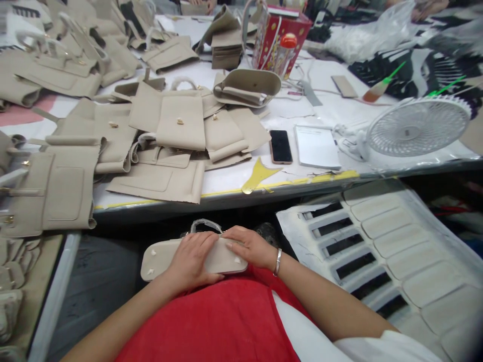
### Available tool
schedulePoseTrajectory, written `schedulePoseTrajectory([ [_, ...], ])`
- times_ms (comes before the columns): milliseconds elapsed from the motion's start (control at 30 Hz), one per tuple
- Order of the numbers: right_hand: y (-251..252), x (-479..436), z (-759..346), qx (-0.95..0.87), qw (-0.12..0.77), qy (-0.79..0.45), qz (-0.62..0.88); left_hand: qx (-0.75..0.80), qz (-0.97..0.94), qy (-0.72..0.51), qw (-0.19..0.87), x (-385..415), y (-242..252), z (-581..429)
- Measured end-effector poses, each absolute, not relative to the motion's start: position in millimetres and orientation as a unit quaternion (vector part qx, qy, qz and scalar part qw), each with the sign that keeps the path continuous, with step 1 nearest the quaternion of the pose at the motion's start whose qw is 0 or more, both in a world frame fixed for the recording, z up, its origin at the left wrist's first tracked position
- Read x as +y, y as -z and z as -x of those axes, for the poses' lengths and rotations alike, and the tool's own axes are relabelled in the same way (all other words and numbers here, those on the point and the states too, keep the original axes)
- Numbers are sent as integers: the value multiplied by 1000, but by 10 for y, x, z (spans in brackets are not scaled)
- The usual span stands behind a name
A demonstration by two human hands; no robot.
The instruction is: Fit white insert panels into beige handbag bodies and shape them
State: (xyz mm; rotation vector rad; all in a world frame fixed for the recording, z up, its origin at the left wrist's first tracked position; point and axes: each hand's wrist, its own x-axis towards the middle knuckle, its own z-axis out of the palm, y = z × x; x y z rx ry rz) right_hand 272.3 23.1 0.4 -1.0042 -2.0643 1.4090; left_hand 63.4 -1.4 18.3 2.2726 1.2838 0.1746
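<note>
A beige handbag (pixel 158 259) rests upside down on my lap, its flat base with small metal feet facing up and a wrapped handle showing behind it. My left hand (pixel 192 261) lies across the base, fingers curled over its front edge. My right hand (pixel 251 247), with a silver bracelet at the wrist, presses on the right end of the base, fingers folded round its top edge.
The worktable (pixel 234 183) ahead carries several beige leather bag panels (pixel 181 120), a black phone (pixel 281 147), a white notebook (pixel 317 147), a yellow curved template (pixel 258 176), a small white fan (pixel 417 125) and a red box (pixel 277 37). A board of oval beige pieces (pixel 392 251) sits at right.
</note>
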Motion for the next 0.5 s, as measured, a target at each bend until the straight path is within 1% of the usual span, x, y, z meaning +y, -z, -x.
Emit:
schedulePoseTrajectory([
  [133,-85,275,-2720,-775,191,-481,362,477,-841,-71,248,-39,-189,-669],
  [200,-52,319,-2757,-771,183,-500,349,475,-842,-73,243,-44,-183,-678],
  [233,3,335,-2783,-755,181,-531,340,475,-843,-74,241,-43,-183,-681],
  [300,200,328,-2830,-667,205,-616,366,475,-843,-74,240,-34,-188,-683],
  [367,481,246,-2842,-514,240,-687,453,476,-843,-72,242,-24,-201,-681],
  [433,768,106,-2793,-388,240,-709,538,475,-843,-70,243,-17,-215,-677],
  [500,977,-29,-2699,-365,229,-707,561,473,-844,-67,243,-16,-228,-674],
])
